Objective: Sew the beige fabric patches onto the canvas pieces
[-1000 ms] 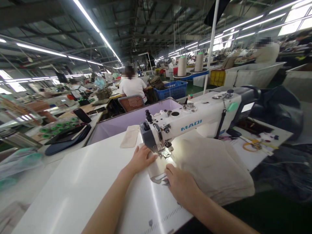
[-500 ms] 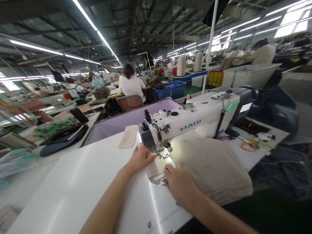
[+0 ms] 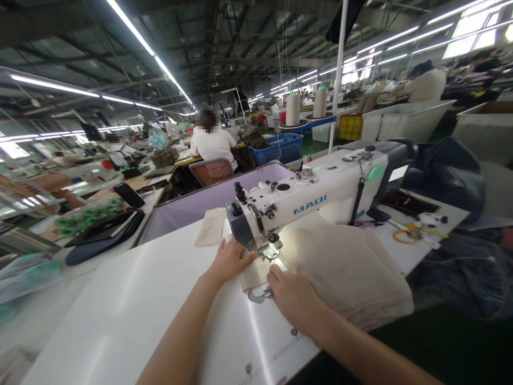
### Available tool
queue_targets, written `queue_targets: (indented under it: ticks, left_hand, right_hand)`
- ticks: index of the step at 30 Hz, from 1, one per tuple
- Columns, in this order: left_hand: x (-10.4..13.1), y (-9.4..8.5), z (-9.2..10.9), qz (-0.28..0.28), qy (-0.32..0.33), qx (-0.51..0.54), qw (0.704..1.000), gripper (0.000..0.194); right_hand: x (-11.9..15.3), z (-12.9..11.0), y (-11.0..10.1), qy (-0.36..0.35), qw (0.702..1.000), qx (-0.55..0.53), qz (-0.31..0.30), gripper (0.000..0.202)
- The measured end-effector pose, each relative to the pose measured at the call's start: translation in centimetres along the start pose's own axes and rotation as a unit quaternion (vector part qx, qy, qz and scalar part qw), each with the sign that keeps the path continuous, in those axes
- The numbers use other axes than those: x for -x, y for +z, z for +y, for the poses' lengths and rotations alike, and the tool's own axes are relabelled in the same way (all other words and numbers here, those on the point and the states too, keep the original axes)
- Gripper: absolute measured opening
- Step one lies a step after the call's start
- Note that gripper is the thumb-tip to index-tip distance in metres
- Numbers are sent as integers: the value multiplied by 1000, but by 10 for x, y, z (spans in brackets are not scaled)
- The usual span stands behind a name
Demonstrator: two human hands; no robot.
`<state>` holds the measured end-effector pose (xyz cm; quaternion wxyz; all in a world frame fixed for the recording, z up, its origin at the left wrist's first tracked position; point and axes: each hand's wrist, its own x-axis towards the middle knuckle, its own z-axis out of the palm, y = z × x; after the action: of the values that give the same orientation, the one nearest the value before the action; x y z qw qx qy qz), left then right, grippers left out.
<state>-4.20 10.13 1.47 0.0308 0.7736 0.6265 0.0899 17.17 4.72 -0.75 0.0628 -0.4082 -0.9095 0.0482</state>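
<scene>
A white sewing machine (image 3: 312, 200) with blue lettering stands on the white table (image 3: 132, 299), its lamp lit over the needle. Beige fabric (image 3: 344, 267) lies under and to the right of the machine head, with its near edge below the presser foot. My left hand (image 3: 231, 260) rests on the fabric left of the foot, fingers spread. Just right of and nearer than the foot, my right hand (image 3: 289, 291) pinches the fabric edge. Something metallic, partly hidden, pokes out beside my right fingers. A small beige piece (image 3: 210, 227) lies behind my left hand.
Behind the table is a lilac bin (image 3: 200, 198). Scissors and an orange tape roll (image 3: 405, 233) lie at the right. Thread cones (image 3: 292, 109) stand behind the machine. A person in white (image 3: 212, 143) sits farther back.
The near edge of the fabric between my hands has shifted slightly toward the needle. Both hands stay close to the presser foot; the whole view has shifted a little.
</scene>
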Motion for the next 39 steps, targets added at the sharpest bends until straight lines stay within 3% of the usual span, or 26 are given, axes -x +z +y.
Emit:
queue_targets:
  ticks: [4,7,9,12,25,32,39]
  left_hand:
    - [24,3,28,24,18,-9,1000,18]
    - [56,8,46,32,138,48,989,26]
    - [74,10,50,51,190,57,979,30]
    - [84,10,49,57,211,38,975,36]
    - [57,6,28,37,206,31,977,35]
    - [43,5,18,34,204,29,978,36]
    - [46,14,15,57,180,35,981,37]
  right_hand:
    - [6,0,0,-14,1000,-1,-3,16]
    - [12,1,0,-23,1000,-2,-16,24]
    - [14,2,-1,-28,999,-4,-24,31]
    - [15,2,-6,-25,999,-12,-32,35]
    - [-4,6,-20,-7,1000,-22,-11,30]
    - [4,3,-12,-9,1000,-21,-10,25]
    - [12,0,-6,-13,1000,-15,-18,27]
